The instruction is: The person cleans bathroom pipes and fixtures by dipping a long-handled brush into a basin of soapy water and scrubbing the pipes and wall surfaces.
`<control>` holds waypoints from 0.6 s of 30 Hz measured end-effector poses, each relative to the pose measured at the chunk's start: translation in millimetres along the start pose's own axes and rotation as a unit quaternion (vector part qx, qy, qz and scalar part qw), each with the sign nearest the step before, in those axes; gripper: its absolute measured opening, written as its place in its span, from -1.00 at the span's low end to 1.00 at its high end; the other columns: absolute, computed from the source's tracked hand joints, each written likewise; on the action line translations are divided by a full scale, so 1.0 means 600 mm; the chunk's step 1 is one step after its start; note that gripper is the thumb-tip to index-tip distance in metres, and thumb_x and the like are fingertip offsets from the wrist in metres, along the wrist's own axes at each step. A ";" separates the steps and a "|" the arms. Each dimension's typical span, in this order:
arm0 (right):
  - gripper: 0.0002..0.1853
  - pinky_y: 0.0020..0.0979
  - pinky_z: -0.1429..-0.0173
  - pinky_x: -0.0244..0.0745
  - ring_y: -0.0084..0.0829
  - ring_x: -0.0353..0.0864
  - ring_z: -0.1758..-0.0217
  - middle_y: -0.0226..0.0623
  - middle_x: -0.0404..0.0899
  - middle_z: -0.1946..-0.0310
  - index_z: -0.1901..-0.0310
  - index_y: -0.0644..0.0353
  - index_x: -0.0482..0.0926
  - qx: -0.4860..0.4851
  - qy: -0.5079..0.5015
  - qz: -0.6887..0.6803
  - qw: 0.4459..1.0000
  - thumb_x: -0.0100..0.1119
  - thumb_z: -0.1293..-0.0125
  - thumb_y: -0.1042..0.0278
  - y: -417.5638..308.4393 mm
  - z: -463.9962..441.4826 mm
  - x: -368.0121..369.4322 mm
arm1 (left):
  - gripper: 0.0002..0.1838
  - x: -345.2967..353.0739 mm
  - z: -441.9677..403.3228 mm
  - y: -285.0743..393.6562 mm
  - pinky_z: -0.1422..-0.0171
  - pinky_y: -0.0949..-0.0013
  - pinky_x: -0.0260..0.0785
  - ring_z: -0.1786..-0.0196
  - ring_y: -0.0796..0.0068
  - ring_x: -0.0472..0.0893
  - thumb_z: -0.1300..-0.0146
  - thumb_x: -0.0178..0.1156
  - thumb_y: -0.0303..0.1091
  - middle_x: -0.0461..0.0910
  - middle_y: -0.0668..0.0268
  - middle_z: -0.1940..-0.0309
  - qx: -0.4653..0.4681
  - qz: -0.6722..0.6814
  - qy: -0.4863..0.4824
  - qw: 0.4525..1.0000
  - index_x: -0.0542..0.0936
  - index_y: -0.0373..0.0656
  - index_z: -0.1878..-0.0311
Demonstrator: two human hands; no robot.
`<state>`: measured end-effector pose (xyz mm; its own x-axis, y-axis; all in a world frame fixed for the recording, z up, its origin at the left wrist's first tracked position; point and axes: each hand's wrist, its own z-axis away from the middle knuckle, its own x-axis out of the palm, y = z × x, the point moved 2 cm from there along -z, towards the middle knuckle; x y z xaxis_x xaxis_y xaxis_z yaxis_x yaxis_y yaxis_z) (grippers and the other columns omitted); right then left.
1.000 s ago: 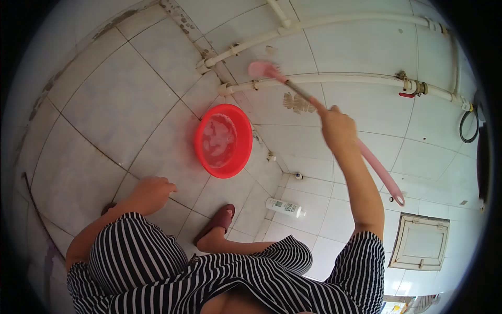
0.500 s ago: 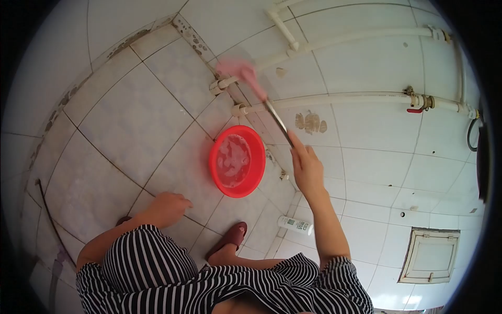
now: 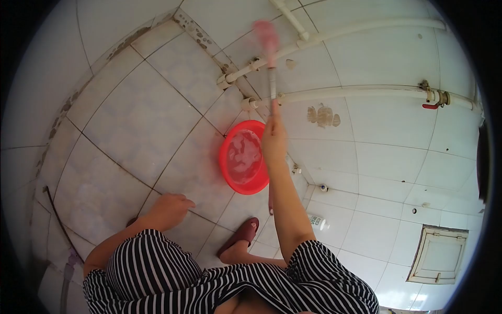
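Note:
My right hand (image 3: pixel 274 138) is closed round the handle of a long pink brush (image 3: pixel 272 78), which points up toward the tiled wall. The brush's pink head is blurred by motion, over the wall above the upper pipe; whether it touches the wall I cannot tell. Below and left of this hand, a red basin (image 3: pixel 225 157) with foamy liquid in it stands on the floor; my forearm overlaps its right edge. My left hand (image 3: pixel 170 212) is near my knee, left of and below the basin, holding nothing, with its fingers loosely bent and partly apart.
Two pale pipes (image 3: pixel 361 93) run along the wall, with a red-handled valve (image 3: pixel 431 106) at the right. A white bottle (image 3: pixel 317 222) lies by the wall beyond my right forearm. A small hatch (image 3: pixel 438 255) is at the right. A dark thin rod (image 3: pixel 63 225) is at the left.
My right hand has moved left across the view with the brush, and the brush has swung more upright. The camera view has shifted somewhat. My left hand still stays near my knee.

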<state>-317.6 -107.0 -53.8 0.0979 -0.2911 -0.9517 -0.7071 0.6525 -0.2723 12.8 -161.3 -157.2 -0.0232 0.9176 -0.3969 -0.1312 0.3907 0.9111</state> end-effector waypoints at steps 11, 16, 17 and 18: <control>-0.40 -0.15 -0.01 0.55 -0.05 0.68 0.11 -0.04 0.70 0.02 -0.56 -0.19 0.27 0.035 0.061 -0.072 0.995 0.02 -0.53 0.39 -0.039 -0.008 -0.030 | -0.72 0.027 -0.004 -0.024 -0.17 0.06 0.51 0.00 0.06 0.68 -0.25 0.14 -0.43 0.73 0.10 0.09 0.004 -0.057 -0.057 0.997 0.73 -0.08 0.02; -0.44 -0.22 -0.02 0.54 -0.15 0.64 0.14 -0.07 0.68 0.00 -0.56 -0.17 0.28 0.035 -0.046 -0.017 0.998 -0.01 -0.57 0.35 -0.034 -0.008 -0.004 | -0.70 0.020 -0.003 -0.015 -0.09 0.04 0.51 0.11 0.01 0.68 -0.23 0.06 -0.48 0.71 0.08 0.22 0.058 -0.010 -0.011 0.998 0.72 -0.11 0.06; -0.45 -0.26 0.01 0.54 -0.25 0.59 0.27 -0.12 0.70 0.09 -0.56 -0.15 0.29 0.085 -0.096 -0.020 0.992 -0.02 -0.58 0.36 -0.041 -0.008 -0.007 | -0.70 0.017 -0.003 -0.008 -0.07 0.04 0.51 0.13 0.02 0.68 -0.24 0.06 -0.48 0.71 0.08 0.22 0.053 -0.016 -0.011 0.998 0.73 -0.11 0.05; -0.45 -0.26 0.01 0.54 -0.25 0.59 0.27 -0.12 0.70 0.09 -0.56 -0.15 0.29 0.084 -0.092 -0.022 0.992 -0.02 -0.58 0.36 -0.046 -0.012 -0.008 | -0.70 0.013 -0.004 -0.005 -0.06 0.05 0.52 0.14 0.02 0.68 -0.24 0.06 -0.47 0.71 0.08 0.23 0.048 -0.024 -0.011 0.999 0.73 -0.11 0.05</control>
<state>-303.5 -128.4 -40.4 0.2627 -0.1990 -0.9441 -0.5743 0.7540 -0.3187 10.6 -155.4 -163.7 0.0019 0.8986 -0.4388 -0.0359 0.4386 0.8980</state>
